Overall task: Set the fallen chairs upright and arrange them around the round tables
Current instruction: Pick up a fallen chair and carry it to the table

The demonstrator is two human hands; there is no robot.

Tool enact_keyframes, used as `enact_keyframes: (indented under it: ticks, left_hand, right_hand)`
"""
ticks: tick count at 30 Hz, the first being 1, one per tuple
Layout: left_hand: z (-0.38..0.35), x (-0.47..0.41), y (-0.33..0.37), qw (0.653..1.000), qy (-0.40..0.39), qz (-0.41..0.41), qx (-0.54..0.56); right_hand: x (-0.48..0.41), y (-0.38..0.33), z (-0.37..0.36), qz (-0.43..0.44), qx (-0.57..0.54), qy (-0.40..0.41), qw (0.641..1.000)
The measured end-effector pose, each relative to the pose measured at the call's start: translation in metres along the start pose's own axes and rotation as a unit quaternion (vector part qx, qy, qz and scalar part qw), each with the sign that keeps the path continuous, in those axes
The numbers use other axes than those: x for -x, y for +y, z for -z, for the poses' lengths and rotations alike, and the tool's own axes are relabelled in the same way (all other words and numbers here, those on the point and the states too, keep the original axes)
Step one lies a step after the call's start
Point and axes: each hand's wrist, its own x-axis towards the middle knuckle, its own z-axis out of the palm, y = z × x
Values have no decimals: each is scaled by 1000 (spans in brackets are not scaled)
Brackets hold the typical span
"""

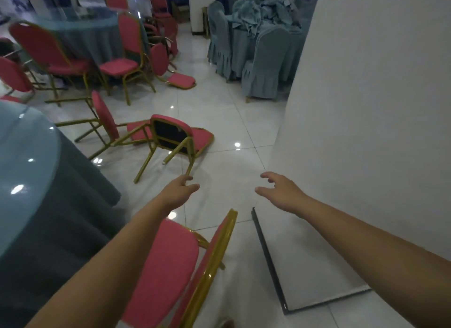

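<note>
Showing a tiled banquet room from the head view, with both bare arms reaching forward over the glossy white tile floor [227, 122]. Largest is the white square pillar [366, 132] at right. Three round tables are visible: a near round table with a glass top and grey-blue skirt [36, 181] at left, a far round table with a glass top and blue-grey cloth [80, 27] at upper left, and a third round table heaped with crumpled blue-grey cloths [268, 7] at upper right. About four chairs in blue-grey slip covers [266, 66] stand around that third table.

Red padded chairs with gold metal frames:
- One upright chair [170, 266] stands directly below the arms, just beside the near table.
- Two fallen chairs lie ahead on the floor: a tipped chair showing its dark underside [170, 134], legs pointing toward the camera, and a chair on its back [105, 117] to its left, the two touching.
- A third fallen chair [170, 68] lies beyond, near the far table.
- About six more stand upright around the far table; the farthest ones are blurred, so the count is uncertain.

No writing or labels can be read.

The left hand [179, 189] has its fingers loosely spread and empty, close to a leg tip of the tipped chair; contact cannot be told. The right hand [278, 189] is spread wide, grasping nothing.
</note>
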Motion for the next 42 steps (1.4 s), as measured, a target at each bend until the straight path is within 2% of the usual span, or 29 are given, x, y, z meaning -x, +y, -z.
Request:
enact_keyframes:
  ticks: [4,8,13,17,20,24,27,32,36,42]
  left_hand:
    - [7,-60,19,1000,10,5,6]
    - [2,-107,1,998,29,50,27]
    - [7,-134,-13,980,83,167,72]
    - [26,-142,-3,956,164,221,104]
    - [36,-138,2,936,219,245,124]
    - [51,-147,-5,924,253,258,127]
    - [64,-164,-18,917,276,249,142]
    - [84,-201,-31,912,270,260,169]
    - [118,-263,-43,905,280,275,163]
    - [169,-397,-39,889,261,340,161]
  right_hand:
    - [-90,-11,-2,32,31,-48,998]
    - [-200,-29,-21,67,79,-130,986]
    - [-313,-67,-46,134,136,-242,951]
    - [-387,-102,-58,188,185,-313,912]
    - [-422,-132,-68,208,203,-337,895]
    - [-455,-166,-82,235,220,-351,880]
    - [-472,-182,-93,242,226,-341,880]
    - [-510,-197,-106,249,229,-362,869]
    - [-580,-207,-123,237,229,-379,865]
    - [-734,-227,-133,160,210,-406,875]
